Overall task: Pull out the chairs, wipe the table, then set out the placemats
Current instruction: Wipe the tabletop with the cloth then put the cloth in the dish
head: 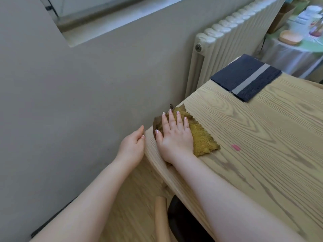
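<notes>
A white column radiator (pixel 232 44) stands against the grey wall (pixel 87 102) just beyond the far end of the table (pixel 262 145), and a recessed window sill (pixel 108 27) cuts into the wall above. Further off at the upper right, a small side table (pixel 293 55) draped in pale cloth carries a peach-coloured dish (pixel 290 37) and some blurred containers. Below the near table edge a rounded wooden chair part (pixel 161 217) pokes up next to a dark seat (pixel 183 222), over a wood-patterned floor (pixel 129 198).

The table is light wood with bold, looping grain and a rounded edge. A small pink smear (pixel 236 147) marks its surface, near the cloth but apart from it.

The cloth (pixel 201 137) is mustard-yellow terry with ragged, wavy edges, lying at the table's near-left corner beside the wall. The right hand (pixel 174 135) lies flat on it, fingers straight and slightly spread, pressing it down. The left hand (pixel 133 145) hangs just off the table's corner, fingers loosely relaxed and holding nothing (whether its fingertips touch the edge is unclear).

The placemats (pixel 246 77) lie folded at the far corner of the table, well apart from the cloth: dark navy herringbone fabric with one pale grey stripe, a corner overhanging the edge.
</notes>
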